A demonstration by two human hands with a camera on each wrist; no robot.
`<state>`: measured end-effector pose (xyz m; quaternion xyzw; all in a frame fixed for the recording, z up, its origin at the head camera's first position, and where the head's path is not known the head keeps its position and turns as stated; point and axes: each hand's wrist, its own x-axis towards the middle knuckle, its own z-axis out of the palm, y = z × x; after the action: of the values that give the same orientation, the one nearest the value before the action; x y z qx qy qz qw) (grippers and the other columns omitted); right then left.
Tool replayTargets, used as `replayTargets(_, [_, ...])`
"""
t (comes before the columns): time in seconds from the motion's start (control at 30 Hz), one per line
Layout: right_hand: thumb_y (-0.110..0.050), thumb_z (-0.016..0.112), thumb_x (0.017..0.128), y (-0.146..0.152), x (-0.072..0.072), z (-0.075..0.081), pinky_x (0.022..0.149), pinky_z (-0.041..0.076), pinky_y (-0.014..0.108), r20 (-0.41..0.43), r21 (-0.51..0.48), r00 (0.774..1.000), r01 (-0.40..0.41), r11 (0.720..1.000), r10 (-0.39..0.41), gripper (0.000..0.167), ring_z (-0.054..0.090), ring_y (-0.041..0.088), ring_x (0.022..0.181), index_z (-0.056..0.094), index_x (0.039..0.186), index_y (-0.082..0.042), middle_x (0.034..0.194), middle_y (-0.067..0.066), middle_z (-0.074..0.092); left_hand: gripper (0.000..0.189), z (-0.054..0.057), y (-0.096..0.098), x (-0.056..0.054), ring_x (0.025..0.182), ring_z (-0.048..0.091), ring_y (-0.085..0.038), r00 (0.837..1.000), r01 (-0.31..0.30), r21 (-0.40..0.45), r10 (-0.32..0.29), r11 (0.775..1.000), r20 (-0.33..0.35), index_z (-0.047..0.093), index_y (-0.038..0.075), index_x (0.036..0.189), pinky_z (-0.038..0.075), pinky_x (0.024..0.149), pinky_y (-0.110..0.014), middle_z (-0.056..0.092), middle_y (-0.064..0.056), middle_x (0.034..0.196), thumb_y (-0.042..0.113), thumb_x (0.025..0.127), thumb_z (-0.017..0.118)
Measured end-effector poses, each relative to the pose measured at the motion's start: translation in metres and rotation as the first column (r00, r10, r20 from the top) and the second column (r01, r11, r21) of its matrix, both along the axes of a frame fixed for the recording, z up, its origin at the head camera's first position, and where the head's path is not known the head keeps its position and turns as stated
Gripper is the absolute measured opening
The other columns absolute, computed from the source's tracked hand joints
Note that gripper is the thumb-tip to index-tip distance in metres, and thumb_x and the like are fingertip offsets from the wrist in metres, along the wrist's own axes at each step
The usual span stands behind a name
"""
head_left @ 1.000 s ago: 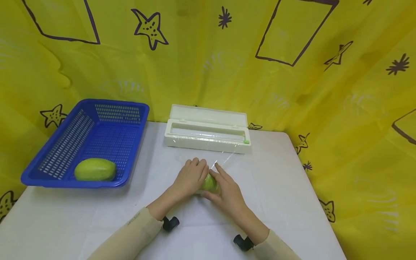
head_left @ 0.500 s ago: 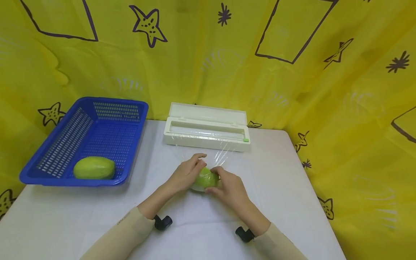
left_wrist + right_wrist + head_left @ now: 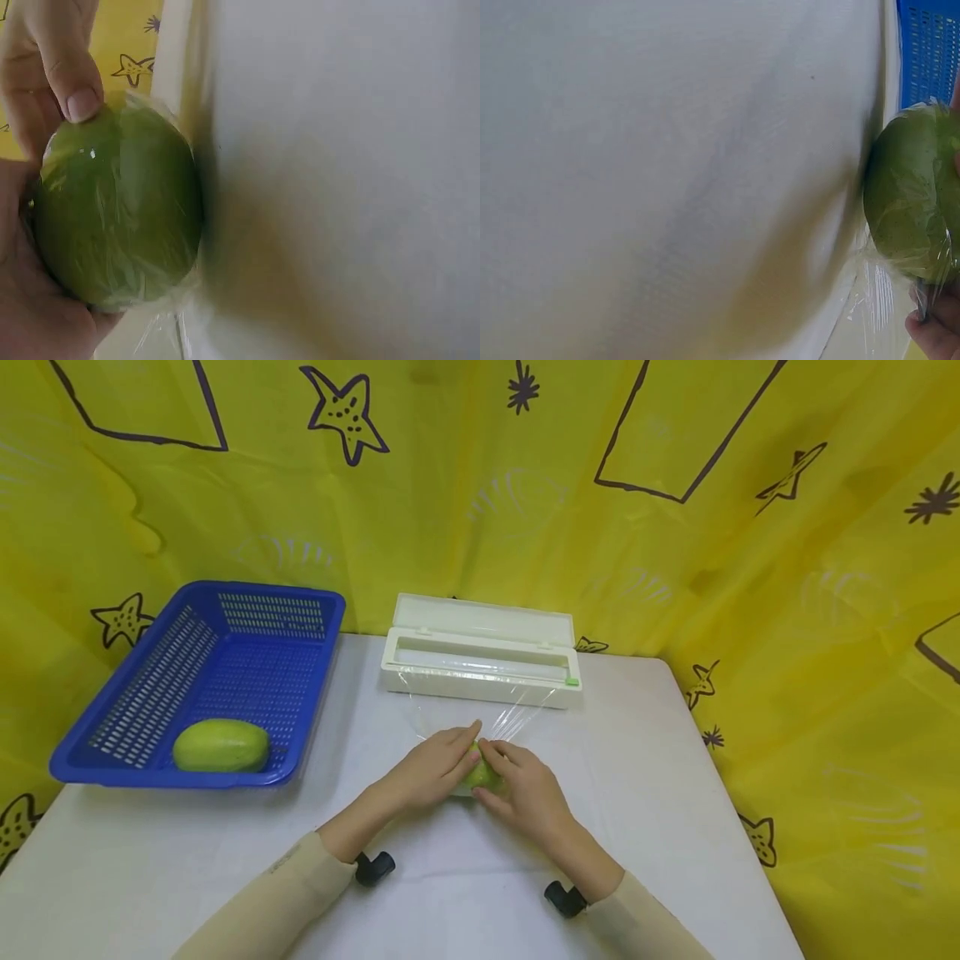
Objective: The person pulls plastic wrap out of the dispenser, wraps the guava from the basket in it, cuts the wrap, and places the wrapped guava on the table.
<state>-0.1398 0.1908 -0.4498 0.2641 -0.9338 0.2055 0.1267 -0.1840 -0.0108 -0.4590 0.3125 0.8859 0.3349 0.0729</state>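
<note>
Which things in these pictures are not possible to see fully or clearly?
Head view: much of the film-covered fruit, behind the left hand and right hand.
Head view: print on the left sleeve, too small to read.
Right wrist view: most of the blue basket, cut off by the picture edges.

Basket left of box, fruit inside; second fruit before box.
</note>
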Motion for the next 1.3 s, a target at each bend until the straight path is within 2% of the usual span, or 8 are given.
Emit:
replayTargets(0.13, [-0.041,0.089,0.072,-0.004,-0.002,-0.001,0.094,0.054,0.045,0.014,0.019,1.0,0.004,1.0,-0.004,0.084,0.06,0.03,0.116,0.055,0.142,-0.009,0.129,0.011,0.061,0.05,0.001,0.008,0.002,0.137,0.047,-0.031,0.993,-0.11,0.098,0.105,0.989,0.057,0.041,0.004,0.151,0.036,0.115,-0.048,0.055,-0.011,0.145,0.03,0.108,0.037])
replayTargets(0.3, [-0.04,0.087,0.074,-0.007,-0.005,-0.002,0.091,0.055,0.046,-0.017,0.045,1.0,0.005,0.999,-0.004,0.084,0.06,0.032,0.115,0.052,0.145,-0.011,0.126,0.012,0.06,0.035,-0.004,0.012,-0.004,0.123,0.06,-0.031,0.96,-0.267,0.282,0.228,0.922,0.162,0.055,0.014,0.138,0.047,0.102,-0.053,0.069,-0.004,0.127,0.024,0.108,0.04])
replayTargets(0.6, [-0.038,0.082,0.081,-0.007,-0.011,0.002,0.093,0.053,0.044,0.031,0.115,0.999,-0.012,0.993,0.008,0.082,0.058,0.031,0.116,0.046,0.149,-0.01,0.127,0.011,0.059,0.033,0.0,0.007,-0.027,0.112,0.067,-0.031,0.964,-0.26,0.23,0.24,0.938,0.111,0.066,0.017,0.124,0.051,0.096,-0.05,0.073,-0.003,0.117,0.033,0.108,0.041])
replayTargets(0.73, [-0.041,0.081,0.081,-0.006,-0.01,0.003,0.092,0.054,0.044,0.068,0.136,0.998,0.01,0.991,-0.019,0.081,0.059,0.03,0.115,0.048,0.148,-0.009,0.127,0.012,0.06,0.039,0.01,-0.002,-0.028,0.117,0.064,-0.027,0.946,-0.323,0.393,0.306,0.861,0.107,0.066,0.011,0.12,0.049,0.102,-0.047,0.071,-0.006,0.119,0.034,0.109,0.036])
replayTargets(0.87, [-0.043,0.079,0.082,-0.003,-0.01,0.004,0.095,0.053,0.047,0.111,0.126,0.993,0.02,0.992,-0.035,0.081,0.059,0.032,0.118,0.047,0.148,-0.01,0.131,0.015,0.06,0.025,0.015,-0.015,-0.008,0.106,0.063,-0.024,0.906,-0.339,0.506,0.42,0.793,-0.052,0.066,0.009,0.114,0.054,0.089,-0.042,0.068,-0.007,0.114,0.023,0.107,0.047])
replayTargets(0.93, [-0.043,0.079,0.083,-0.001,-0.011,0.005,0.097,0.052,0.047,0.13,0.123,0.991,0.019,0.992,-0.035,0.081,0.058,0.033,0.12,0.046,0.149,-0.01,0.132,0.015,0.059,0.018,0.014,-0.019,0.006,0.102,0.062,-0.024,0.905,-0.31,0.467,0.408,0.828,-0.123,0.066,0.009,0.113,0.055,0.085,-0.041,0.065,-0.006,0.114,0.02,0.102,0.056])
replayTargets(1.1, [-0.042,0.078,0.085,0.003,-0.014,0.004,0.1,0.05,0.046,0.152,0.113,0.988,0.018,0.993,-0.035,0.081,0.058,0.032,0.121,0.045,0.15,-0.009,0.134,0.015,0.059,0.04,0.005,-0.02,0.024,0.119,0.056,-0.022,0.958,-0.195,0.216,0.233,0.957,-0.168,0.062,0.013,0.128,0.05,0.099,-0.042,0.057,-0.001,0.129,0.03,0.094,0.07])
replayTargets(1.3, [-0.044,0.08,0.082,0.004,-0.019,0.001,0.102,0.049,0.048,0.195,0.092,0.981,-0.004,0.996,-0.014,0.087,0.056,0.033,0.123,0.041,0.152,-0.01,0.138,0.015,0.056,0.075,0.0,-0.017,0.017,0.123,0.051,-0.026,0.965,-0.165,0.056,0.173,0.985,-0.197,0.052,0.011,0.142,0.05,0.1,-0.041,0.052,-0.003,0.139,0.036,0.079,0.085])
